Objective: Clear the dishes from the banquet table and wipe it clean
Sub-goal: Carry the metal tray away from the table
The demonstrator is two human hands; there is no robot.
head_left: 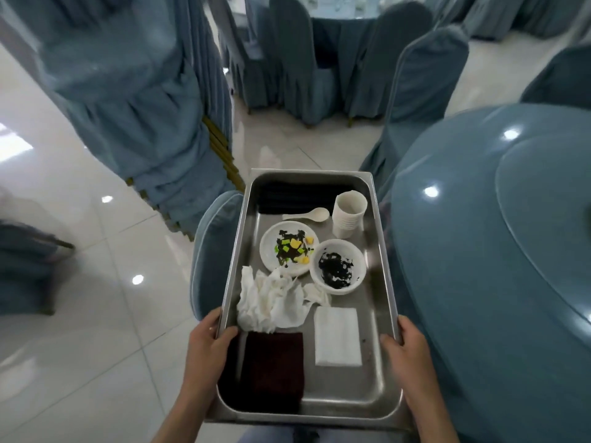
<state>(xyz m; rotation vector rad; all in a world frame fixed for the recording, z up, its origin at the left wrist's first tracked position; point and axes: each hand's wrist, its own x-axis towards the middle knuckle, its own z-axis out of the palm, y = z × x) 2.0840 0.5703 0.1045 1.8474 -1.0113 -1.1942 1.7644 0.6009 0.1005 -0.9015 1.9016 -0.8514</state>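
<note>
The left hand (208,343) and the right hand (406,350) each curl round one long side of the metal tray (345,398), thumbs inside. In the tray lie a red cloth (273,369), a white pad (337,337), crumpled paper (271,302), a dirty plate (268,254), a dirty bowl (359,260), a spoon (307,215), stacked cups (348,215) and a black cloth (297,196). The blue table (495,251) is just to the right.

Your steel tray (339,388) carries a black cloth (297,195) at its far end, a white spoon (308,215) just before it, and a stack of white cups (349,212) at the far right. Mid-tray sits a soiled plate (289,246), with a soiled bowl (340,266) just beside it on the right. Nearer you lie crumpled napkins (271,302), a folded white napkin (338,337) and a dark red cloth (271,369).
</note>
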